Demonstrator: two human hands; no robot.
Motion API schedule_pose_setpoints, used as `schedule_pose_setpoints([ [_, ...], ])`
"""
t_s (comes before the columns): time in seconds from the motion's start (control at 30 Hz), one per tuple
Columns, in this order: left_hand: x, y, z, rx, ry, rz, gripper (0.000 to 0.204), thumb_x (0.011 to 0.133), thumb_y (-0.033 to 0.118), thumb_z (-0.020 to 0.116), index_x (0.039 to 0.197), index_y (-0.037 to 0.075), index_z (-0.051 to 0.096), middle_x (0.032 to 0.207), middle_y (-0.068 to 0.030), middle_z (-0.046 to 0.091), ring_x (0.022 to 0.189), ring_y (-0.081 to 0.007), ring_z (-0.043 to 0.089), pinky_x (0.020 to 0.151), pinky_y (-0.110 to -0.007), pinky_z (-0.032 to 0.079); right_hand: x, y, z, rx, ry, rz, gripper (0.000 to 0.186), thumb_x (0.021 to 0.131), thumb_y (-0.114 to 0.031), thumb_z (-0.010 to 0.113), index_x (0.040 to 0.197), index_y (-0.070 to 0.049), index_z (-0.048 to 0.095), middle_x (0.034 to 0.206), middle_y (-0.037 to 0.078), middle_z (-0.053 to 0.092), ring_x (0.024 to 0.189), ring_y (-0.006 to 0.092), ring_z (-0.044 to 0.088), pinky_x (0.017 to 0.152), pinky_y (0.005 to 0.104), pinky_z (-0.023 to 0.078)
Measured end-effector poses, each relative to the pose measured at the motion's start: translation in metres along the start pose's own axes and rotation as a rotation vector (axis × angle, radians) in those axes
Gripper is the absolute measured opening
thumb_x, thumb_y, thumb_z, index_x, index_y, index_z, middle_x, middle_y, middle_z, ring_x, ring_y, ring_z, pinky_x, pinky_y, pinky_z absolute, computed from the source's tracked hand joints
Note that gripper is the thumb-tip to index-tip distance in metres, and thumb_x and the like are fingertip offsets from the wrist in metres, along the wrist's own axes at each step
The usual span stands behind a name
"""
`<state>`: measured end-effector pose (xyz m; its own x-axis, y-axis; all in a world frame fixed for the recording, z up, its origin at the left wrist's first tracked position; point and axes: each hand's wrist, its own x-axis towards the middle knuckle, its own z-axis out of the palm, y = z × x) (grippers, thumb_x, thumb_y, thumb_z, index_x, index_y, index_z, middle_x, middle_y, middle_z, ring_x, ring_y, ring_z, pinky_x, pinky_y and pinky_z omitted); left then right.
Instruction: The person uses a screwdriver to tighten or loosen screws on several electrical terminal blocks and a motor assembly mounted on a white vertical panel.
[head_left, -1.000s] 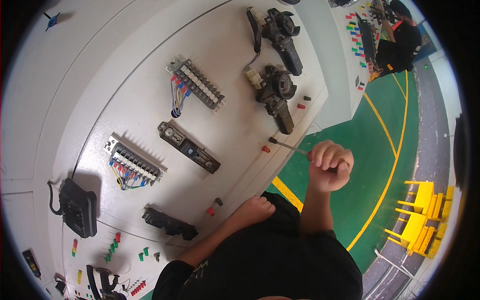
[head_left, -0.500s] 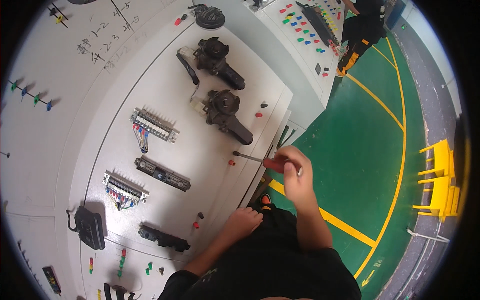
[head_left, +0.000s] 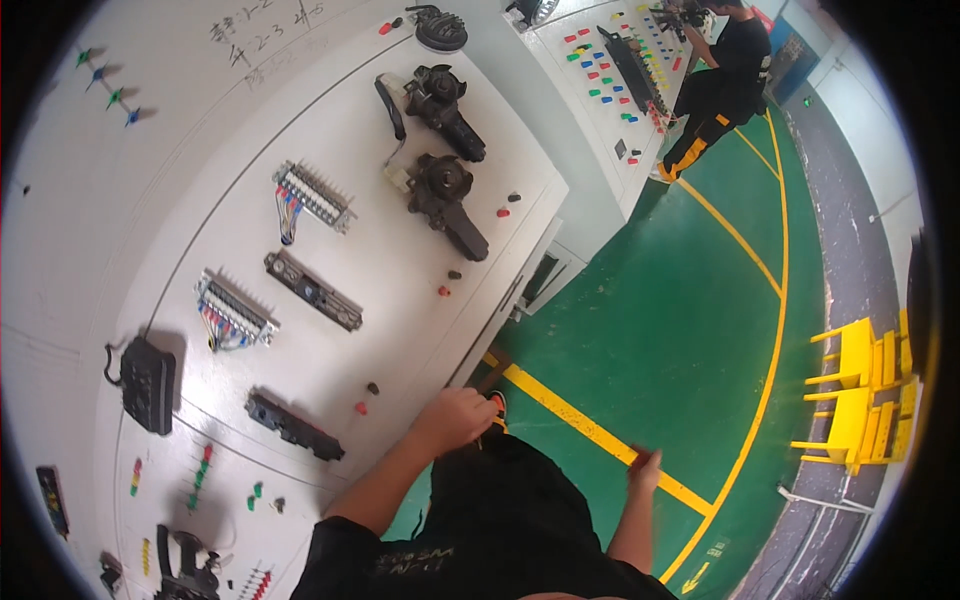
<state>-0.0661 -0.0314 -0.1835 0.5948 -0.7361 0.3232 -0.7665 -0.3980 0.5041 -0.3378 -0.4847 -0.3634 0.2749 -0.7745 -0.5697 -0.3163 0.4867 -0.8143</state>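
Note:
My right hand (head_left: pixel 645 470) is low over the green floor, right of my body. Its fingers are curled around a screwdriver (head_left: pixel 639 454), of which only a blurred bit of the dark red handle shows. My left hand (head_left: pixel 458 417) is closed at the front edge of the white table (head_left: pixel 400 345); whatever its fingers hold, if anything, is hidden. Closest to it on the table are a red cap (head_left: pixel 361 408) and a black cap (head_left: pixel 373 388). Left of them lies a long black switch panel (head_left: pixel 295 425).
Two dark motors (head_left: pixel 440 195) lie at the far end, before a black coiled horn (head_left: pixel 438 30). Two terminal strips (head_left: pixel 313 197), another switch panel (head_left: pixel 314 291) and a black box (head_left: pixel 148 385) sit further in. A co-worker (head_left: pixel 728 60) stands far off; yellow chairs (head_left: pixel 850 400) stand right.
My right hand, with the screwdriver, has moved away from the table, down and right. My left hand has shifted slightly left and up in view. The whole view has turned a little.

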Motion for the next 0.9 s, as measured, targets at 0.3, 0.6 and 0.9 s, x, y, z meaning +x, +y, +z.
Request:
schedule_pose_setpoints([
  [0.3,0.018,0.021,-0.017,0.062,0.488,-0.342,0.017,0.083,0.015,0.071,0.098,0.009,0.064,0.087,-0.0093,0.065,0.079,-0.0308,0.062,0.070,-0.041,0.052,-0.079,0.178,-0.275,-0.929,-0.366,0.096,0.025,0.093,-0.023,0.055,0.091,0.000,0.063,0.084,0.015,0.066,0.072,0.0324,0.060,0.064,0.0447,0.049],
  [0.6,0.075,-0.029,-0.031,0.593,0.602,-0.716,0.033,0.088,0.021,0.070,0.119,0.012,0.062,0.103,-0.0123,0.070,0.098,-0.0326,0.066,0.082,-0.044,0.055,0.026,0.099,-0.217,-0.653,-0.374,0.318,0.029,0.094,-0.028,0.053,0.076,-0.006,0.053,0.064,0.009,0.052,0.055,0.0263,0.050,0.052,0.0405,0.043],
  [0.9,0.108,-0.032,-0.040,0.767,0.316,-1.046,0.025,0.096,0.030,0.058,0.115,0.015,0.057,0.102,-0.0116,0.067,0.083,-0.0350,0.070,0.071,-0.046,0.057,0.265,-0.095,-0.083,-0.198,-0.301,0.381,0.033,0.095,-0.027,0.051,0.067,-0.016,0.040,0.052,0.000,0.036,0.042,0.0158,0.038,0.041,0.0301,0.030],
])
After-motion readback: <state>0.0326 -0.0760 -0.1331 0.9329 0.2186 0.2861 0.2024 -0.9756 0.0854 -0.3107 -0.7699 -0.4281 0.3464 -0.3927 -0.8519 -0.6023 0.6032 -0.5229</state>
